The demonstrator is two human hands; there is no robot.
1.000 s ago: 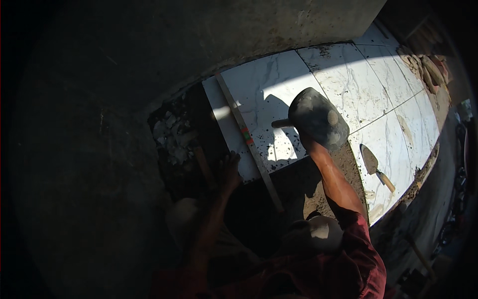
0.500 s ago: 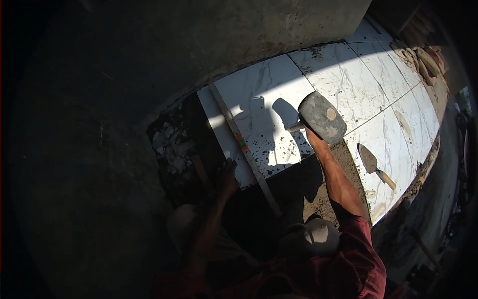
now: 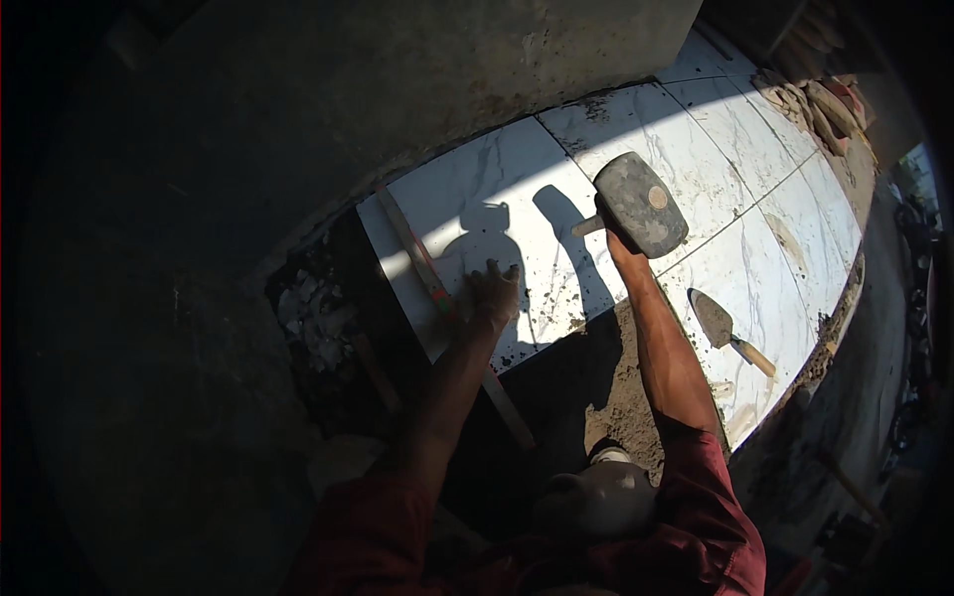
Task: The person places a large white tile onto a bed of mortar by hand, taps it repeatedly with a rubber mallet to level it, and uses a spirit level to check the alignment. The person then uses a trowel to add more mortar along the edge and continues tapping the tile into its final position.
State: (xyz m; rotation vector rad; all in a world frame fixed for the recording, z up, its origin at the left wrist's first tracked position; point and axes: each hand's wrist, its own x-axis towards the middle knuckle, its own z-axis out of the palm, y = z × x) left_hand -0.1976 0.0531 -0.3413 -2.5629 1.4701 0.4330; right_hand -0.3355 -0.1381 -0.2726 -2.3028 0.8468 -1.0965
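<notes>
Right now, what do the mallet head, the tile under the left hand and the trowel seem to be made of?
The mallet head looks like dull black rubber, scuffed and dusty, with a pale wooden handle. The tile under the left hand seems glazed ceramic or porcelain: white, grey-veined, bright in sunlight. The trowel appears to have a mortar-coated metal blade and a wooden handle. The right hand grips the mallet.

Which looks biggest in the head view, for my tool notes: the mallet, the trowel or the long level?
1. Level, longest by far.
2. Mallet; it is raised nearer the camera in the right hand, so its bulk is exaggerated.
3. Trowel.
</notes>
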